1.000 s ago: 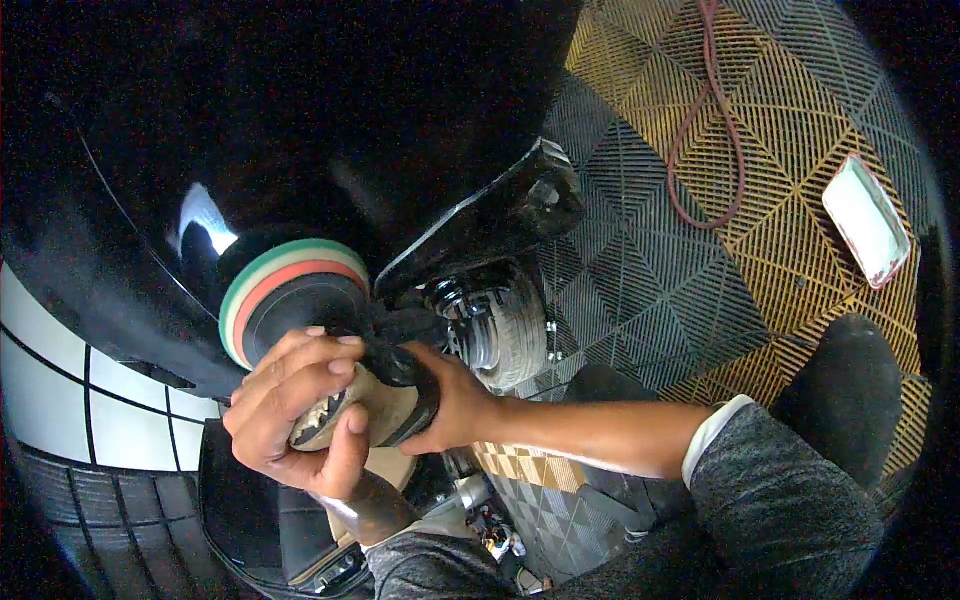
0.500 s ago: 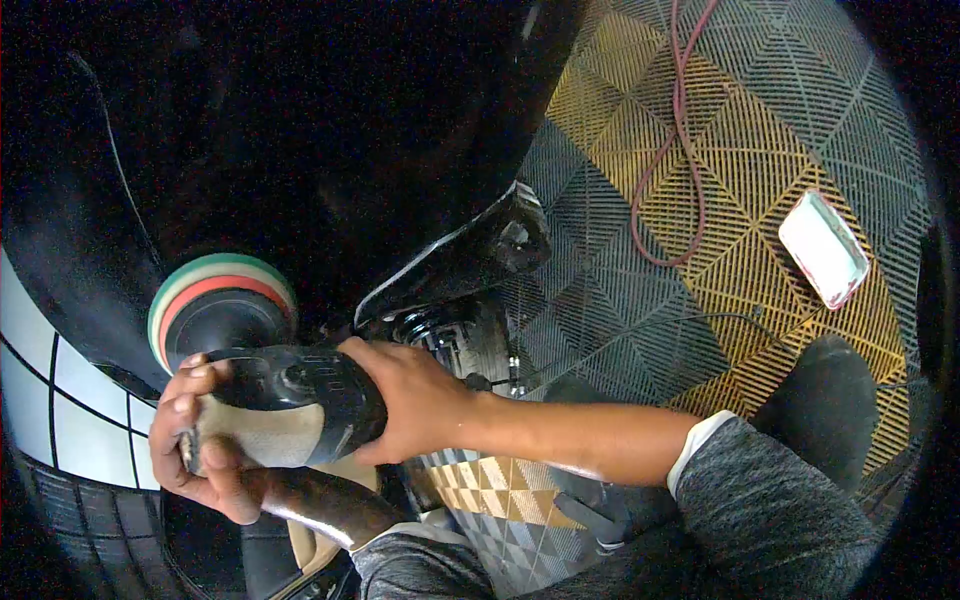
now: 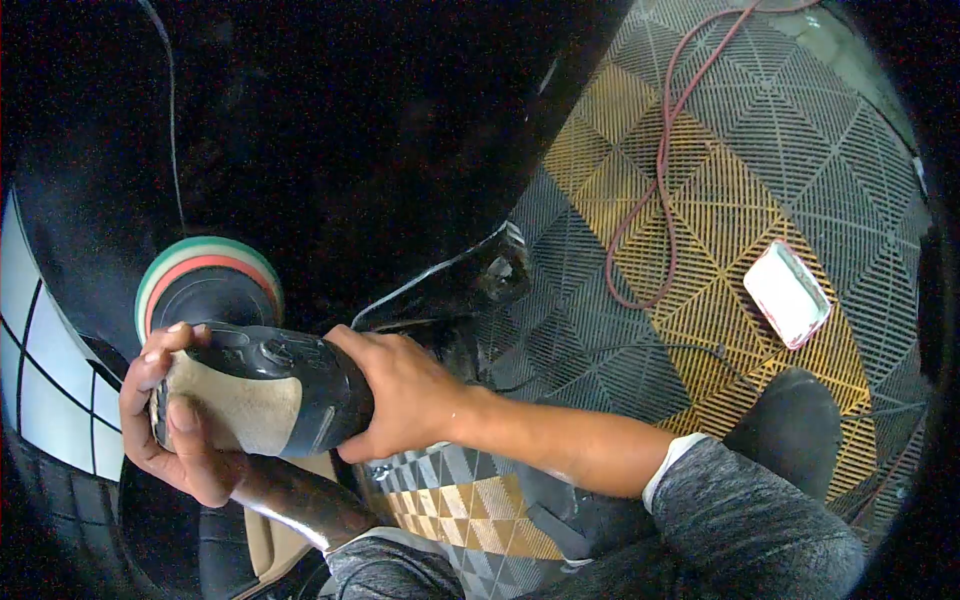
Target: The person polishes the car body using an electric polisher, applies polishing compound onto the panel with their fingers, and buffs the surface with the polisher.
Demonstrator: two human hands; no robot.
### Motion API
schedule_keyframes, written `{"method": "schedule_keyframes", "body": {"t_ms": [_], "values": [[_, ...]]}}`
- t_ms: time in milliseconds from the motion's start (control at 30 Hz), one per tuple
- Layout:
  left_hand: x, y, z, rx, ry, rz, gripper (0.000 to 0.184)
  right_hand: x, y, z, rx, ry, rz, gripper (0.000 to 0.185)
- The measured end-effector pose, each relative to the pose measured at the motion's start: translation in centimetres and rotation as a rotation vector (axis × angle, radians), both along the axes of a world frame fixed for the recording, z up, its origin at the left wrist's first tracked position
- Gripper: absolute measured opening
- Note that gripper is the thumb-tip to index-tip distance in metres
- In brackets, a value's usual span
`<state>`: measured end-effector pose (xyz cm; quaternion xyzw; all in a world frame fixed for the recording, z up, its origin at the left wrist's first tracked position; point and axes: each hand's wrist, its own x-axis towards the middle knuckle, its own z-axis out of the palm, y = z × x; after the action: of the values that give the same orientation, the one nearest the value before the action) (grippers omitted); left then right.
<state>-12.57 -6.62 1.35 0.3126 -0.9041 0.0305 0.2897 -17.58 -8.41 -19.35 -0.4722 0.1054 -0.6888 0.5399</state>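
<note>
Rounded polisher shifted along glossy bodywork, clamped by left fingers and right fingers.

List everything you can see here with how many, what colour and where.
Polisher: one, black and beige, lower left, between the hands
Round pad: one, green, white and red rings, on the polisher
Glossy panel: one, black, upper left to centre
Hose or cord: one, red, looped on floor, upper right
Rectangular container: one, white with reddish rim, on floor, right
Floor tiles: many, grey and yellow, right and bottom
Gridded surface: one, white with black lines, left edge
Left hand: one, bare, on polisher's near end
Right hand: one, bare, on polisher's right side
Sleeves: two, grey with white edges, bottom
</note>
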Motion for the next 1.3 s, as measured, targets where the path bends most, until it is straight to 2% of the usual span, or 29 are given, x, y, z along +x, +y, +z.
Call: {"method": "schedule_keyframes", "body": {"t_ms": [167, 267, 333, 367, 400, 433, 467, 500, 600, 633, 733, 800, 867, 900, 933, 967, 1033, 1067, 1133, 1200, 1233, 1267, 1300], "values": [[2.3, 1.0, -0.4, -0.074, 0.174, 0.07, 0.039, -2.5, -0.6, 0.6, -0.085, 0.159, 0.07, 0.076], [3.9, 1.9, -1.5, -0.085, 0.3, 0.069, 0.039, -2.6, -0.7, 0.3, -0.155, 0.277, 0.014, 0.077], [3.2, 1.4, -2.1, -0.126, 0.295, 0.075, 0.039, -3.5, -0.9, 0.3, -0.153, 0.358, 0.001, 0.076], [2.3, 1.0, -2.0, -0.128, 0.222, 0.088, 0.039, -4.0, -1.3, 0.1, -0.139, 0.337, -0.019, 0.076], [1.1, 0.2, -2.9, -0.13, 0.265, 0.047, 0.039, -4.4, -1.5, -0.1, -0.127, 0.32, -0.033, 0.076], [0.0, -0.6, -3.3, -0.152, 0.261, -0.004, 0.041, -5.2, -1.7, -0.4, -0.142, 0.331, -0.116, 0.074], [-1.1, -1.2, -3.4, -0.226, 0.216, -0.026, 0.044, -6.4, -1.9, -0.3, -0.116, 0.324, -0.082, 0.073], [-1.5, -1.8, -4.6, -0.252, 0.363, -0.045, 0.05, -6.9, -2.0, -0.4, -0.101, 0.346, -0.115, 0.073], [-3.3, -1.3, -6.3, -0.396, 0.495, -0.091, 0.06, -9.7, -2.9, -0.8, -0.132, 0.395, -0.273, 0.075], [-2.9, -0.4, -6.6, -0.473, 0.432, -0.046, 0.059, -10.1, -3.2, -0.9, -0.103, 0.262, -0.241, 0.072], [-0.9, 3.1, -9.2, -0.508, 0.237, 0.028, 0.054, -13.1, -3.5, -1.7, 0.07, 0.321, -0.107, 0.072], [-1.2, 6.0, -12.7, -0.285, -0.01, -0.032, 0.05, -14.3, -3.7, -2.3, 0.092, 0.19, -0.149, 0.07], [-3.2, 8.4, -15.5, 0.026, -0.248, -0.185, 0.047, -15.3, -4.2, -3.9, 0.119, 0.088, -0.168, 0.065], [-4.7, 9.5, -16.2, 0.197, -0.325, -0.295, 0.045, -15.8, -4.5, -3.9, 0.09, 0.06, -0.176, 0.068], [-6.0, 10.5, -16.6, 0.436, -0.37, -0.417, 0.051, -16.3, -4.6, -4.0, 0.07, 0.031, -0.189, 0.071], [-7.3, 11.6, -17.0, 0.441, -0.347, -0.409, 0.051, -17.1, -4.8, -3.6, 0.065, 0.008, -0.188, 0.072], [-8.7, 13.6, -17.9, 0.671, -0.262, -0.629, 0.058, -17.6, -5.5, -3.6, 0.033, -0.044, -0.248, 0.072], [-9.1, 14.7, -18.1, 0.771, -0.217, -0.709, 0.06, -18.4, -5.1, -4.0, 0.091, -0.08, -0.129, 0.071], [-8.6, 14.7, -16.7, 0.966, -0.57, -0.698, 0.036, -19.2, -5.3, -4.1, 0.094, -0.094, -0.081, 0.071], [-5.3, 14.5, -15.4, 1.019, -0.571, -0.746, 0.039, -19.1, -5.8, -4.0, 0.008, -0.045, -0.108, 0.07], [-3.2, 14.2, -15.3, 1.049, -0.565, -0.765, 0.04, -19.3, -6.0, -4.2, 0.057, -0.072, -0.098, 0.071], [-1.2, 13.5, -15.6, 1.118, -0.409, -0.756, 0.036, -19.4, -6.1, -4.4, 0.106, -0.1, -0.089, 0.071], [0.9, 12.4, -15.8, 1.176, -0.263, -0.732, 0.033, -19.2, -6.3, -4.5, 0.019, -0.082, -0.096, 0.072]]}}
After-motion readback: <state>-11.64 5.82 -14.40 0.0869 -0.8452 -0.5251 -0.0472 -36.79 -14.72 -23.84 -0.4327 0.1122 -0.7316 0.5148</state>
